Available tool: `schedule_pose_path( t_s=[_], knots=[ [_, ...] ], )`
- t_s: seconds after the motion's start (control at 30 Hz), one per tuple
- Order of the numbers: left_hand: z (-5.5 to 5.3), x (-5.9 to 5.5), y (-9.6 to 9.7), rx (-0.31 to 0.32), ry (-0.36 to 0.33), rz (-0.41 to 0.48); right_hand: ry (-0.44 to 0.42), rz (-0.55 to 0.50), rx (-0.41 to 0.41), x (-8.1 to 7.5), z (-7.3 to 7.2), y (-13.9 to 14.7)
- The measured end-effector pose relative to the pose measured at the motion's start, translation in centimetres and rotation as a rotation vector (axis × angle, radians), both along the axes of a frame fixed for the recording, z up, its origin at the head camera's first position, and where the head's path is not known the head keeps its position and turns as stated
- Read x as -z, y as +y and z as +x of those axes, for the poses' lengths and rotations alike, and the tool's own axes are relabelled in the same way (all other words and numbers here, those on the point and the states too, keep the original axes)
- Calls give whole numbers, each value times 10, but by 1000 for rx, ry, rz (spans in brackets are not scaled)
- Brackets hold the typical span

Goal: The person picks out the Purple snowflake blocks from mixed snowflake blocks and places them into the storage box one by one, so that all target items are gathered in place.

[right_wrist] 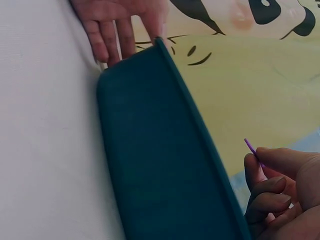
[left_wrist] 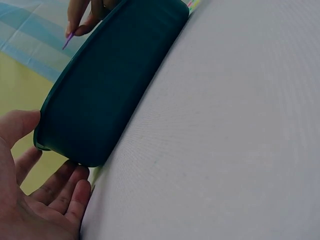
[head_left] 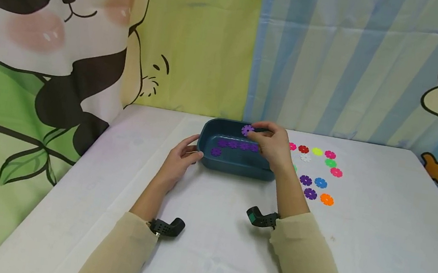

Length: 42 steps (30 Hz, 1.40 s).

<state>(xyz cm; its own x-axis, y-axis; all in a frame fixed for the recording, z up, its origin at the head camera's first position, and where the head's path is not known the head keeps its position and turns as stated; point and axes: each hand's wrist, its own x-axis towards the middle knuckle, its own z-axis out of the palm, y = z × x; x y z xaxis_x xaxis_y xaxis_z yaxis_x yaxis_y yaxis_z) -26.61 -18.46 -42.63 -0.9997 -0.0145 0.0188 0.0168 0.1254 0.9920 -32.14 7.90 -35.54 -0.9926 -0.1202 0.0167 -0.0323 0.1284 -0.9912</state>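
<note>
A dark teal tray (head_left: 235, 169) sits on the white table, with several purple flower-shaped discs (head_left: 215, 152) lying inside it. My left hand (head_left: 176, 163) is at the tray's left end, its fairly straight fingers touching the end wall and rim. Over the tray's far side, my right hand (head_left: 274, 149) pinches one purple flower-shaped disc (head_left: 247, 130) between thumb and forefinger. That disc shows edge-on in the right wrist view, raised above the tray's rim.
Loose flower discs lie on the table right of the tray, among them a blue disc (head_left: 320, 183), an orange disc (head_left: 326, 199) and a yellow disc (head_left: 317, 151). A printed curtain (head_left: 198, 48) hangs behind the table (head_left: 202, 247).
</note>
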Motion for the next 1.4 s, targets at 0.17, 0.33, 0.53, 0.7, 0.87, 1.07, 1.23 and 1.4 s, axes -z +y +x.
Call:
schedule_pose_path(
  t_s=[0.17, 0.33, 0.53, 0.7, 0.87, 1.07, 1.23, 1.4],
  knots=[
    [-1, 1, 0, 2, 3, 2, -14, 72, -25, 7, -2, -8],
    [-1, 1, 0, 2, 9, 1, -16, 99, -46, 12, -6, -14],
    [-1, 1, 0, 1, 8, 0, -41, 181, -85, 15, -11, -21],
    [-1, 0, 0, 5, 3, -5, -78, 267, -123, 16, -14, -25],
    [0, -2, 0, 13, -1, 3, -98, 358, -168, 16, -19, -32],
    [0, 2, -3, 11, -2, -11, -89, 473, -196, 23, -27, -42],
    [-1, 3, -2, 14, 5, -4, -84, 627, -181, 27, -30, -47],
    [-3, 2, -2, 20, -3, -9, -34, 725, -145, 27, -30, -47]
  ],
)
